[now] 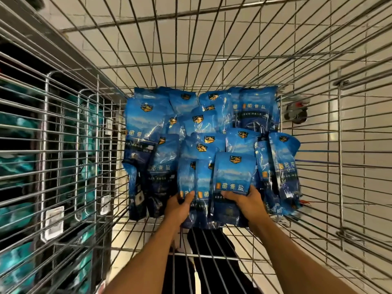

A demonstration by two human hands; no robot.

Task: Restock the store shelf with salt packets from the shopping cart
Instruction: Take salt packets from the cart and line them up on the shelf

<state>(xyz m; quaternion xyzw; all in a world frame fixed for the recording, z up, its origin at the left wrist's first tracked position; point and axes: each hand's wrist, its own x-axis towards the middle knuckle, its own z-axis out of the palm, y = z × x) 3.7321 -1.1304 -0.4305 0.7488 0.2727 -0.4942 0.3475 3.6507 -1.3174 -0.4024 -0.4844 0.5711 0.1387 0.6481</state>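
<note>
Several blue salt packets (148, 115) lie piled in the bottom of a wire shopping cart (212, 60). My left hand (178, 206) grips the lower part of a salt packet (185, 177) at the near edge of the pile. My right hand (247, 203) grips another salt packet (233, 172) beside it, thumb on its front. A third packet (202, 181) stands between the two. Both forearms reach into the cart from below.
The store shelf (27, 166) stands on the left beyond the cart's side, with teal packets and white price tags (54, 221) on wire racks. Pale tiled floor (360, 187) shows through the cart's right wall. A cart wheel (297, 115) sits at right.
</note>
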